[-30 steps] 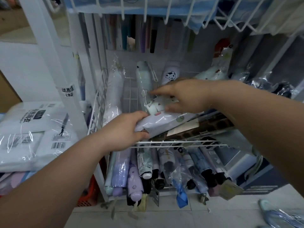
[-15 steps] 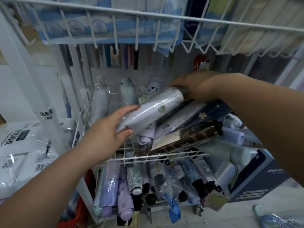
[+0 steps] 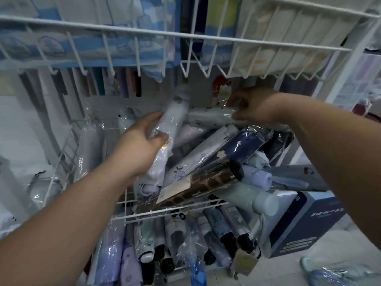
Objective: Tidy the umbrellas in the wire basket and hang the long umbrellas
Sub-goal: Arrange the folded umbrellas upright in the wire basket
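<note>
Plastic-sleeved lilac folded umbrella [image 3: 174,118] gripped by left hand [image 3: 140,145], mint-green folded umbrella [image 3: 208,119] pinched by right hand [image 3: 254,109]; slick sleeves risk slipping onto the heap in the white wire basket [image 3: 165,212].

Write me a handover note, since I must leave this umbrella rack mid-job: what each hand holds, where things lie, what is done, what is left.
Left hand: grips a pale lilac-grey folded umbrella in a clear plastic sleeve, tilted up over the white wire basket.
Right hand: pinches the end of a pale green folded umbrella in clear wrap, lying crosswise at the basket's back.
Done: little shows; other folded ones, like the navy flowered umbrella, lie criss-crossed in the basket.
Left: line up the pile, then hang the long umbrellas; neither hand holds one.
</note>
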`<state>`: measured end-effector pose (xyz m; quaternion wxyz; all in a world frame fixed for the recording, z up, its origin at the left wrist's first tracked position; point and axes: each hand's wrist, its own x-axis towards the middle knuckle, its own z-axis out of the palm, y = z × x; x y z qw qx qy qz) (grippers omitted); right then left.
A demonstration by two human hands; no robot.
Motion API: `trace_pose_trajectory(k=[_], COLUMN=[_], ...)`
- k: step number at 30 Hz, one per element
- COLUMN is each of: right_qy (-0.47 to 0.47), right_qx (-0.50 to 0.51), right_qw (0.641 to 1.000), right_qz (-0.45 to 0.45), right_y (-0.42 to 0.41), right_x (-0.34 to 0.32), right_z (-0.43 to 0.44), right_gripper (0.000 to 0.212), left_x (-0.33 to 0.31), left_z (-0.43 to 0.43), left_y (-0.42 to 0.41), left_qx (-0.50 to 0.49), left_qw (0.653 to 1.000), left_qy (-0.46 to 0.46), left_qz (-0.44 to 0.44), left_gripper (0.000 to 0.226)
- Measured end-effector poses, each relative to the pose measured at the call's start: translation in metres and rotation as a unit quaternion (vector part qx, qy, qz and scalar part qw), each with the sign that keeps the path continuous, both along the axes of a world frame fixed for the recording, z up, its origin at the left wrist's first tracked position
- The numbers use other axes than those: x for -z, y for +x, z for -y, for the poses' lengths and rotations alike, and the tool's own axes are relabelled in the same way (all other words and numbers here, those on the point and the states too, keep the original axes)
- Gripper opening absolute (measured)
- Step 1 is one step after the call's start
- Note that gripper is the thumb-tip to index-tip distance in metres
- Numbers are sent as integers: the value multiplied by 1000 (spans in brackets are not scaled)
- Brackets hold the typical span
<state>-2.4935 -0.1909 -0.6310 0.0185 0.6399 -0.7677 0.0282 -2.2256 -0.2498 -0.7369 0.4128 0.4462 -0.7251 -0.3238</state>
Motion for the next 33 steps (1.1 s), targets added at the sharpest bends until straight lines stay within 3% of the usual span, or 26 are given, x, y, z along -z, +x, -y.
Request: trace_pose_trajectory(k=[7,12,16,20,25,28,33], right_qy=[-77,-38,-9,39,115,62,-1], right_qx=[-35,-105,-146,-162,-164,-183,-182], right_qw=[994,993,988,980,970,977,972], right_qz=[71,-25,-57,-111,-138,-89,148], right_y=[-3,10,38,72,114,142,211], right_x=[3,15,18,22,35,38,60], right_z=[-20,-31,-27,-11,14,26,50], right_gripper=[38,54,54,56,60,59,49], left_x=[-16,-8,3,16,27,28,34], left_z=[13,9,1,7,11,9,7], left_y=[-63,-55,-25,1,30,59,108], left_qx=[-4,-12,-32,-34,13,-40,-160], left_qw=[999,997,987,952,950,956,946], left_qy=[39,47,-17,-93,-75,-86,-59], left_qz=[3,65,159,291,302,279,276], left_gripper=[52,57,64,73,63,55,57])
